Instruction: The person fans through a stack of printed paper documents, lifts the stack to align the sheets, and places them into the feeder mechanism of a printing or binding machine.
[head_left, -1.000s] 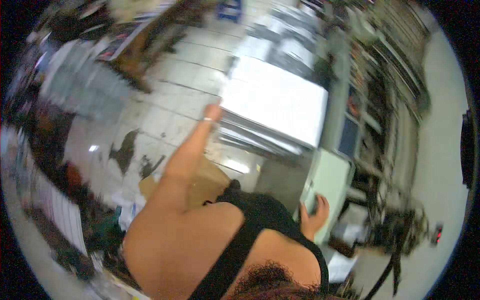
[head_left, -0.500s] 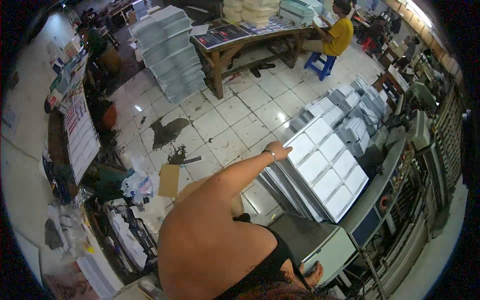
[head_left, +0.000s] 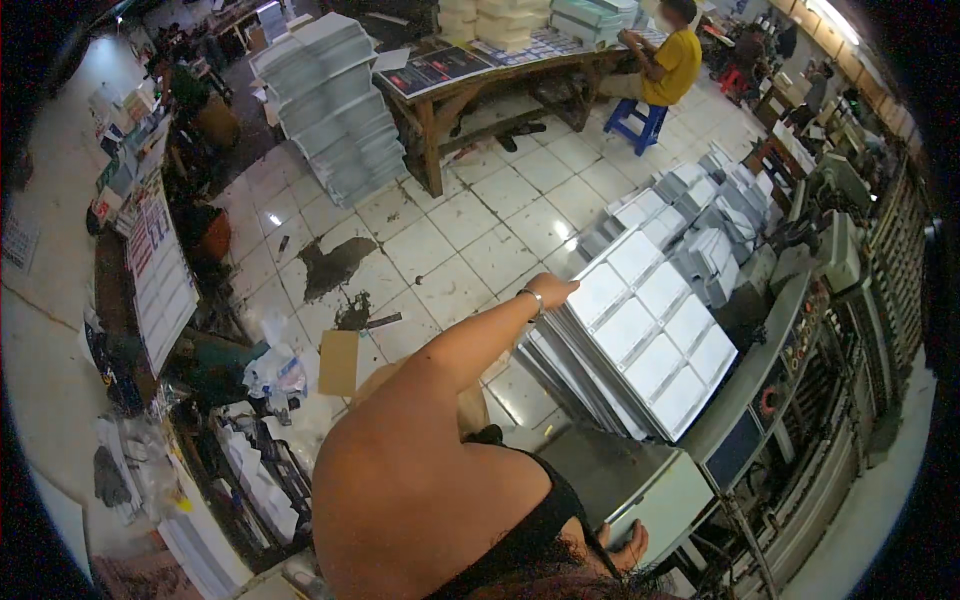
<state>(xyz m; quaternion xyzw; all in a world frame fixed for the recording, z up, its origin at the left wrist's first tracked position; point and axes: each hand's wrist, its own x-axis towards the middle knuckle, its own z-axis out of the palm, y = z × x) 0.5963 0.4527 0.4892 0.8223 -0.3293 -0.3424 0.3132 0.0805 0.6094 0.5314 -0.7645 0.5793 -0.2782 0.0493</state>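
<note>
My left hand (head_left: 552, 291) is at the far left edge of a tall stack of large printed sheets (head_left: 655, 335). Its fingers are closed over the sheets' edge, partly hidden. White rectangular panels in a grid cover the top sheet, and lower layers of the stack fan out on its left side. My left arm is stretched out, with a metal bracelet at the wrist. My right hand (head_left: 628, 547) rests against the pale green side of a box-shaped machine part (head_left: 662, 505). The fingers showing there are apart, and the rest of that arm is hidden.
Machinery (head_left: 800, 400) runs along the right. Bundled paper stacks (head_left: 710, 250) lie beyond the sheets. A tall grey paper pile (head_left: 335, 110) stands by a wooden table (head_left: 430, 150). A person in yellow (head_left: 675, 65) sits on a blue stool (head_left: 638, 122). Brown cardboard (head_left: 338, 363) lies on the tiled floor.
My left hand has shifted slightly left along the stack's edge. My right hand stays in place. The seated person's hands have moved up from the table.
</note>
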